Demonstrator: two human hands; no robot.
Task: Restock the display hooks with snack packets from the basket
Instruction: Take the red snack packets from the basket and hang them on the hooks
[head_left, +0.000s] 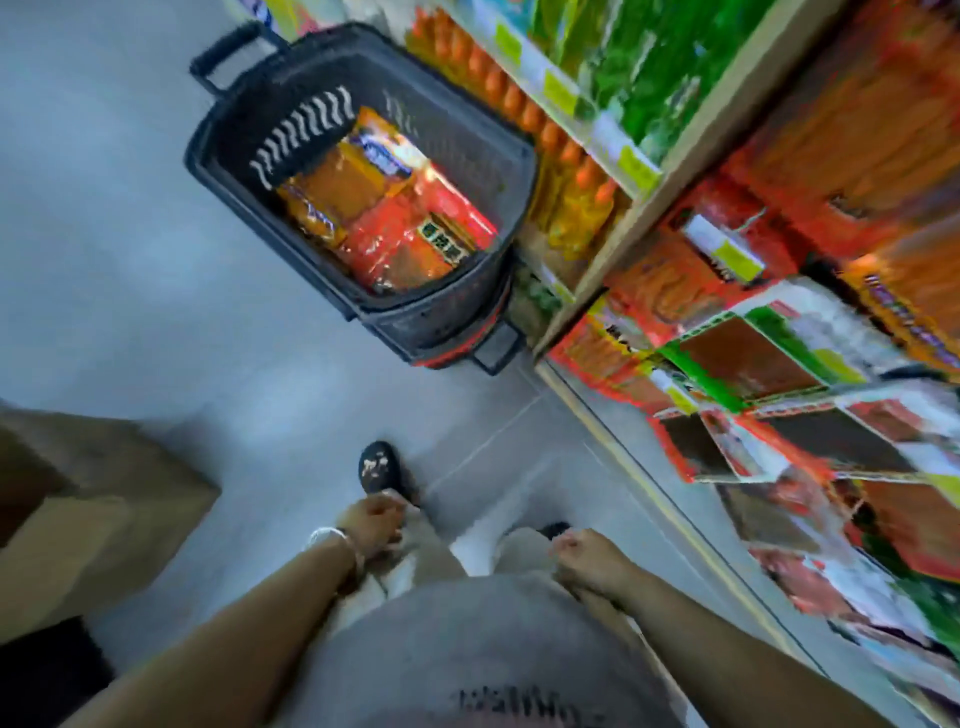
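**STATUS: BASKET STOCKED, BOTH HANDS FREE**

Your left hand and right hand hang at the lower centre of the frame. They are apart from each other, with fingers loosely curled and nothing held.

The basket stands on the floor at the upper centre, well apart from both hands and just beside the shelving on the right. Orange and red snack packets lie inside it and cover its bottom.

The display along the right side is motion-blurred. Coloured packs show there, but you cannot tell individual hooks or which ones are unfilled.

Assessment: no packet is in transit, and a full layer of stock remains in the basket. Treat most of the restocking as outstanding. Your next move is probably to reach for the basket and take one packet.
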